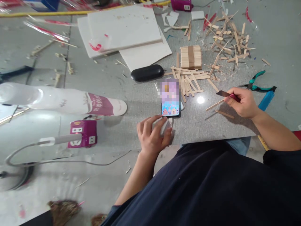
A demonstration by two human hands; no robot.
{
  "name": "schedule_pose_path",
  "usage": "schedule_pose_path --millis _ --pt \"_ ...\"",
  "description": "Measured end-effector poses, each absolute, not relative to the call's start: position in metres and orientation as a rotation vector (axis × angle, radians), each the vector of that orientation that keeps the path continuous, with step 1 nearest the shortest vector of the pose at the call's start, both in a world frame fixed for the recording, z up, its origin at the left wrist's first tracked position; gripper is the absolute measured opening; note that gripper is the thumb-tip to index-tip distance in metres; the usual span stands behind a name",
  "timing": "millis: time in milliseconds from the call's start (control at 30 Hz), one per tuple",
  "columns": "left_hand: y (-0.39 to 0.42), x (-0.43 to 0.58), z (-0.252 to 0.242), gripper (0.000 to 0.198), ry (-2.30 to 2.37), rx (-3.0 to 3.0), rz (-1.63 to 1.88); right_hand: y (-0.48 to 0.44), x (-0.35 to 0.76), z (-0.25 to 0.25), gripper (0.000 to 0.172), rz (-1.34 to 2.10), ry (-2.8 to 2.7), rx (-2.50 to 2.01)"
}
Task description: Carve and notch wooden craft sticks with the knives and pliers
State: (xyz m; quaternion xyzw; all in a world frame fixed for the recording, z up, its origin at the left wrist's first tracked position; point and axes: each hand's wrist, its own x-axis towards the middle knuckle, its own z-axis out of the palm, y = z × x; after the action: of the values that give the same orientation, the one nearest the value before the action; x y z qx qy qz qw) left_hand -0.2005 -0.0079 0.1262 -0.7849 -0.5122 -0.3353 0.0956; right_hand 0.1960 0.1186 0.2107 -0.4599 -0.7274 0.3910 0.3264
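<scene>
My left hand (152,133) is on the table's front edge with its fingers apart, just below a lit phone (170,108). Its fingertips are at the phone's lower edge, beside a white charging cable (171,121). Closed, my right hand (243,102) grips a utility knife (223,93) with a red handle, its blade pointing left. A wooden craft stick (214,105) reaches from under the right fingertips; whether they pinch it cannot be made out. Another craft stick (225,114) lies on the table just below it.
A banded bundle of craft sticks (196,58) stands beyond loose sticks. Right of it are crossed stick pieces (231,40) and teal-handled pliers (254,83). A black case (147,72), white foam boards (124,28), a white bottle (70,100) and a purple power adapter (90,133) are leftward.
</scene>
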Motion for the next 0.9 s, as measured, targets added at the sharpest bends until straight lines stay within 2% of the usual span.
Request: schedule_pose_path --millis 300,533,900 --pt "0.023 -0.212 0.119 0.032 -1.799 -2.318 -1.076 0.116 0.195 0.212 0.051 1.029 -1.920 -1.183" --pt "0.024 -0.211 0.119 0.041 -1.906 -2.297 -1.158 0.114 0.197 0.209 0.044 1.037 -1.934 -1.174" --pt "0.029 -0.207 0.123 0.034 -1.794 -2.402 -1.222 0.116 0.198 0.205 0.047 1.007 -1.964 -1.194"
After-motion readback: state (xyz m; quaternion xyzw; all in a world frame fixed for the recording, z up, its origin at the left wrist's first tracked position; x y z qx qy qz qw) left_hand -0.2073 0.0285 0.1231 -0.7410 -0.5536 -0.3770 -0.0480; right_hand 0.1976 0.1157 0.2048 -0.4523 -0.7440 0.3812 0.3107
